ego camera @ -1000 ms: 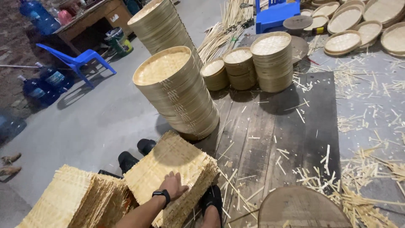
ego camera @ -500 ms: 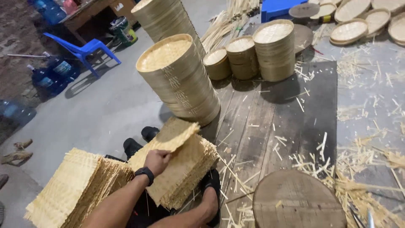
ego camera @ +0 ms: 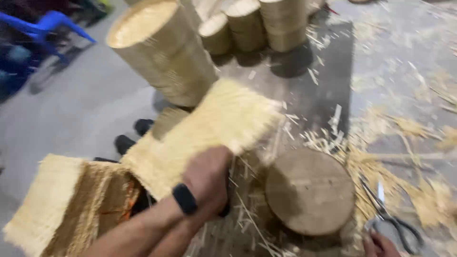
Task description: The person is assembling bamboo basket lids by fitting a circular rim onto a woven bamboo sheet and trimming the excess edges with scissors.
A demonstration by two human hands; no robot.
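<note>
A woven bamboo mat [ego camera: 209,131], square and pale yellow, was lifted off the floor in the person's left hand [ego camera: 207,178], its near edge pinched under the curled fingers and the sheet fanning up and away beyond the knuckles toward a tall stack of bamboo steamer rings [ego camera: 164,52]. The fingers were clenched on the mat's lower edge, the back of the hand turned to the camera, and a black wristband [ego camera: 184,199] sat just behind the wrist.

Below and outward of the wrist lay a leaning pile of more woven mats [ego camera: 71,207], their frayed edges showing. Just inward of the fingers stood a round wooden chopping block [ego camera: 310,190], ringed by bamboo splinters and shavings [ego camera: 381,162] scattered across the dark floorboards [ego camera: 328,62].

The right hand [ego camera: 378,245] showed only at the bottom edge of the picture, its fingertips close to a pair of scissors [ego camera: 392,216] lying beyond the block; whether those fingers were curled or spread could not be told, nor whether they touched the handles.

Beyond the raised mat, shorter stacks of steamer rings [ego camera: 257,26] stood in a row, and a blue plastic chair [ego camera: 45,28] sat far off on the grey concrete. The picture was blurred by motion.
</note>
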